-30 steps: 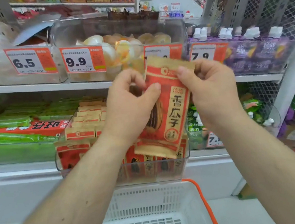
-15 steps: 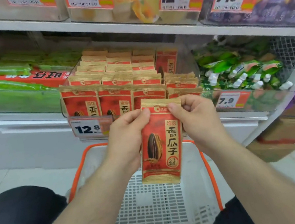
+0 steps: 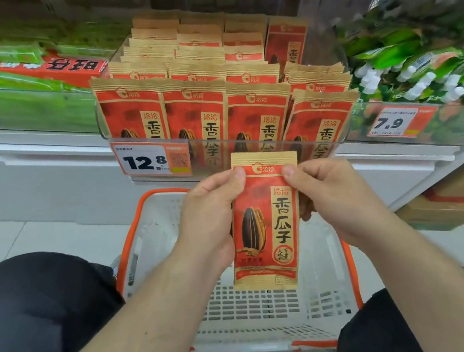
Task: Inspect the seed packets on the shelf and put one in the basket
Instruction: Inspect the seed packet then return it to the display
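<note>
Both hands pinch one seed packet [image 3: 264, 225] upright at centre frame, left hand [image 3: 211, 226] and right hand [image 3: 335, 200] nipping its top corners. It looks light, flat and crinkly, so the edges suit best. The basket [image 3: 273, 307] gapes directly below, orange rim well apart.

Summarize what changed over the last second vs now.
The seed packet came down from in front of the upper shelf to hang above the basket. Left hand and right hand still pinch its top corners; it stays upright, not released.
</note>
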Demonstrator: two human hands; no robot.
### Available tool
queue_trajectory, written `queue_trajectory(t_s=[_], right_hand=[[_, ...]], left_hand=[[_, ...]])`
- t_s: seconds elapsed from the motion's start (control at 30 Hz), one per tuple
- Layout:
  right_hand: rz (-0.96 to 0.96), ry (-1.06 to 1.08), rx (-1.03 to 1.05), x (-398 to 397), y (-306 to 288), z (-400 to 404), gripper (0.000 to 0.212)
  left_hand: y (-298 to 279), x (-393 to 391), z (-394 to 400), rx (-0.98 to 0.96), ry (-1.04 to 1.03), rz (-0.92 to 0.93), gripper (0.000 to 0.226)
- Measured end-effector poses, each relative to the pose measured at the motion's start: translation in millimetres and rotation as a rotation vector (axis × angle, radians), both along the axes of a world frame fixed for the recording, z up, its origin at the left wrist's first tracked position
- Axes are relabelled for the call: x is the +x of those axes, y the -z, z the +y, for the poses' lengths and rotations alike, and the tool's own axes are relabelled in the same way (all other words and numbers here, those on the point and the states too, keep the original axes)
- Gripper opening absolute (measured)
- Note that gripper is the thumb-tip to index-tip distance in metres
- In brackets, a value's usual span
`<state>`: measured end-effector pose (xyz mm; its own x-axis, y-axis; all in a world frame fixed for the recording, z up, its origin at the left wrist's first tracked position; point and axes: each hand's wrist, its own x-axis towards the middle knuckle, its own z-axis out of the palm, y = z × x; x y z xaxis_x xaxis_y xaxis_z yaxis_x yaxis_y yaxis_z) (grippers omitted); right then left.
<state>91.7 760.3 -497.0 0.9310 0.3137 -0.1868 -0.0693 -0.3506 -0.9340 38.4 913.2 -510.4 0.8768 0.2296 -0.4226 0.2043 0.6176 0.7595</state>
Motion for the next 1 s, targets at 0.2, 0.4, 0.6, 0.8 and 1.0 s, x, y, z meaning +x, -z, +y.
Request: queue_trajectory(t_s=[0.2,0.4,0.6,0.8,1.0], right_hand=[[-0.035,-0.085,-0.078,-3,4,-4,0.033],[0.059,-0.174,-0.11,-4,2,-4,0.042],[0.032,-0.182,-0.186,-5,5,-6,0.033],[0.117,-0.286,-0.176,-10,-2,-7,0.045],[0.088,-0.306,-0.2,-11,1,-8,0.023]], left_hand=[[6,3,4,-0.006,-0.018,0.004,0.031],[11,6,9,-0.014,-0.018,0.009,0.035],[17,8,10,0.0,-0.007,0.003,0.04],[21,10,11,-0.022,-0.027,0.027,0.037],[22,10,12,-0.027,-0.04,0.048,0.035]])
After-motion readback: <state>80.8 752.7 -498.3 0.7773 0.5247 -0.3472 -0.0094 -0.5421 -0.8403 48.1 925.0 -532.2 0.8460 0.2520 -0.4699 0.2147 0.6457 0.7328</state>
